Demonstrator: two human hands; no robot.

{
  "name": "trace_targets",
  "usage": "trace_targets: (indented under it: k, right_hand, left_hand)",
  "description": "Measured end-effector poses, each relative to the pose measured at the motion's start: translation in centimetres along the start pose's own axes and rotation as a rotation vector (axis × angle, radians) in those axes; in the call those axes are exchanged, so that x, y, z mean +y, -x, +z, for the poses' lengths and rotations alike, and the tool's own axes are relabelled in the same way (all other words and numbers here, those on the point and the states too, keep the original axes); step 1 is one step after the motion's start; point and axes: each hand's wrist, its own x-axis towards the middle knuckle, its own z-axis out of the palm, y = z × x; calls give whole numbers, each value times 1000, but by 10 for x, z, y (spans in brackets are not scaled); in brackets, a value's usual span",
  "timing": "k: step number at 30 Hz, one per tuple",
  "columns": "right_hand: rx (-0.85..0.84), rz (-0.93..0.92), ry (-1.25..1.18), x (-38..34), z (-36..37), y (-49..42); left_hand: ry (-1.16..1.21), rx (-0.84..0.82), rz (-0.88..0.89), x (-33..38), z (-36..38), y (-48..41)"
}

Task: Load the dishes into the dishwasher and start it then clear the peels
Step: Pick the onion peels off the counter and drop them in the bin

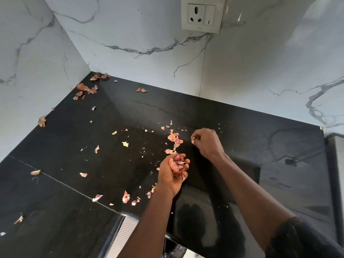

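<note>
Pink and orange onion peels lie scattered over the black counter [130, 112]. My left hand [170, 174] is cupped palm up above the counter and holds a bunch of peels [176, 164] in its curled fingers. My right hand [205, 142] is just beyond it, fingers curled, pinching a small pale scrap [193, 138] at the fingertips. A loose cluster of peels [175, 138] lies between the two hands. More peels [87, 88] sit in the far left corner, and several others [126, 197] near the front edge.
White marble-look walls close the counter at the back and left. A wall socket with a switch [202, 14] is mounted high on the back wall. The counter's front edge [122, 214] steps back near my left forearm. A dark edge [335, 164] rises at the right.
</note>
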Motion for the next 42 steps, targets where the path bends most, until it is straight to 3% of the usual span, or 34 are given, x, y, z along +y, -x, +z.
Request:
trace_targets:
  k: [4,9,12,18,21,27,32,38,42]
  right_hand:
    - [37,-111,-157,-39,-18,44]
    - [-104,-275,-67,-84,0,90]
    - [-135,-272,-36,-96,13,100]
    - [-148,-288,-214,-108,20,83]
    - [-103,-206,-237,-91,18,54]
    - [-13,-29,73,-45,44,-23]
    - [-176,-110,351,-49,61,-40]
    - [-95,-258,343,-52,72,-35]
    - [-52,-229,296,-48,66,-32]
  left_hand:
    - [-4,0,0,-1,-8,4]
    - [17,-25,104,-2,-17,12]
    - [48,-49,142,4,-28,19]
    - [114,17,103,26,-52,30]
    - [113,-9,75,31,-60,33]
    - [109,7,114,40,-86,39]
    - [100,31,99,40,-93,40]
    - [82,28,93,45,-90,36]
    - [78,5,95,46,-85,33]
